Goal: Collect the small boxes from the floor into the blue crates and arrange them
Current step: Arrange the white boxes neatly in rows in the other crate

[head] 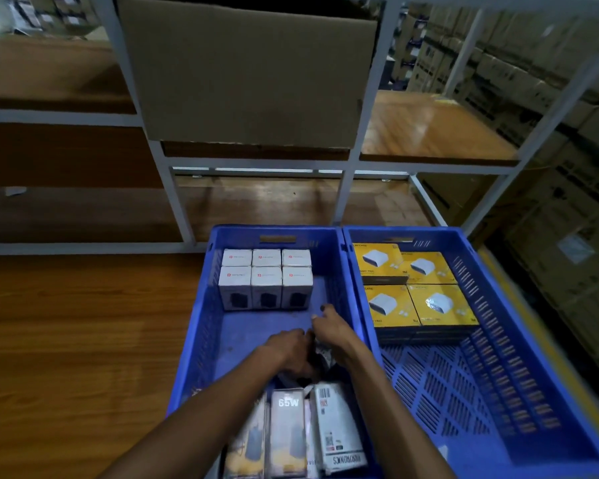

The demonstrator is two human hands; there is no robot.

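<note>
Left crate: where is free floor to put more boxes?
In the left blue crate, bare floor lies right of the white boxes and between them and both hands. The near end is crowded with long boxes. The right blue crate is bare nearer than the yellow boxes.

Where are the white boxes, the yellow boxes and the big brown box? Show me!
white boxes (266,283): head view, front face of the middle box in the left crate.
yellow boxes (438,304): head view, top of the near right box in the right crate.
big brown box (246,74): head view, its front side.
</note>
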